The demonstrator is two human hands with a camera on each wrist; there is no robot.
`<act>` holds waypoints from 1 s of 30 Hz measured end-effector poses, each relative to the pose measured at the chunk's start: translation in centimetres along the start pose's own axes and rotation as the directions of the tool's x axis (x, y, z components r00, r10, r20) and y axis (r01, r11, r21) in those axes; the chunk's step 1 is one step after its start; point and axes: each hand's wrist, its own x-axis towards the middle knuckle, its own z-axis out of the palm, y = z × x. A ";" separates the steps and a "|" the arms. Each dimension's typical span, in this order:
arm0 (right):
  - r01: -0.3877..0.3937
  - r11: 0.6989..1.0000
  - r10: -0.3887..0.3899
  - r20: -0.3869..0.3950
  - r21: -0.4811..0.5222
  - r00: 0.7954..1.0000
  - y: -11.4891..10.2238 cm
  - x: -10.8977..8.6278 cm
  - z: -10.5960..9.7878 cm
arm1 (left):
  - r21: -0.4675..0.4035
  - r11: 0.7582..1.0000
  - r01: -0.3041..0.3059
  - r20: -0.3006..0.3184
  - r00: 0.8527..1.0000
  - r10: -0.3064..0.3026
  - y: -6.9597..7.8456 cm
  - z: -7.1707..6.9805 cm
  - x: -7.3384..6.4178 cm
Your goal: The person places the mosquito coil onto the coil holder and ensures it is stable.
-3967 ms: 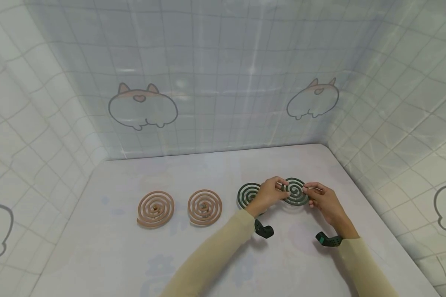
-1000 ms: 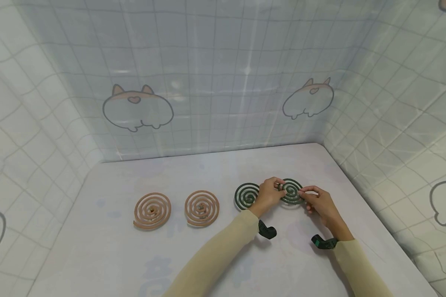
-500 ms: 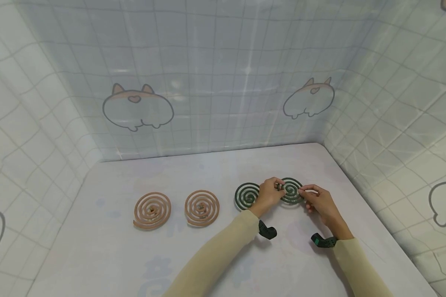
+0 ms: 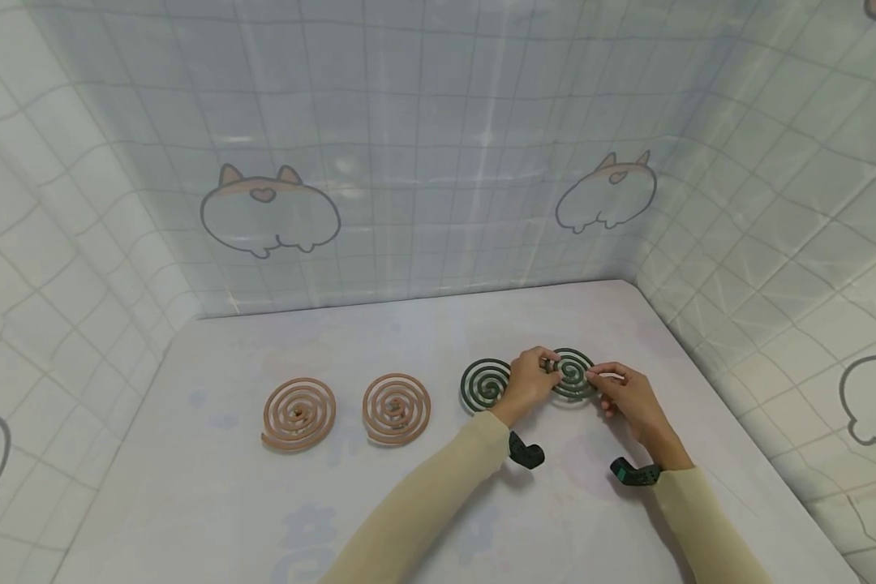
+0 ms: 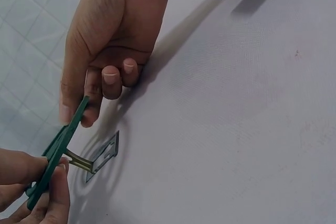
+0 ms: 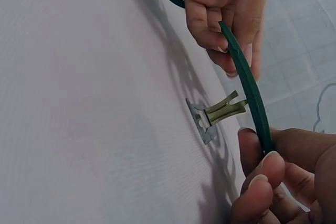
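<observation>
In the head view, a green mosquito coil [image 4: 571, 375] is held above the table at the right. My left hand [image 4: 529, 380] pinches its left edge. On the opposite edge, the thumb and fingers of my right hand [image 4: 631, 399] pinch the same coil. Beneath it, a small metal coil stand [image 6: 216, 115] with raised prongs stands on the table. The right wrist view shows the prongs close to the coil's underside; whether they touch, I cannot tell. A second green mosquito coil [image 4: 482, 386] lies left of my left hand, which partly covers it.
Two brown mosquito coils, one at far left [image 4: 301, 434] and one nearer the middle [image 4: 397, 434], sit on the white table [image 4: 212, 503]. Sheeting with a grid pattern [image 4: 423, 178] rises behind and on both sides. Each wrist wears a dark camera mount [image 4: 633, 472].
Both hands keep their pinch on the same green coil throughout. Its tilt has varied slightly. The head view has shifted a little since the oldest frame, while the other coils stay in place.
</observation>
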 end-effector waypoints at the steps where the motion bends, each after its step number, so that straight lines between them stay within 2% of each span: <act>1: -0.005 1.000 0.005 -0.002 0.001 1.000 0.0 0.0 0.0 | -0.001 1.000 0.002 0.004 1.000 -0.002 0.0 0.0 0.0; 8: -0.025 1.000 0.025 -0.025 -0.010 0.999 0.3 0.0 0.0 | -0.004 1.000 0.000 0.024 1.000 0.000 -0.3 0.1 0.0; 21: -0.034 0.999 0.034 0.008 -0.023 0.999 0.3 0.0 -0.3 | 0.001 1.000 0.025 0.030 0.999 -0.025 -0.4 0.2 0.2; 30: 0.010 0.999 -0.008 0.037 -0.052 0.999 0.0 -0.1 0.0 | -0.008 0.999 0.044 0.033 0.999 -0.044 -0.4 0.2 0.2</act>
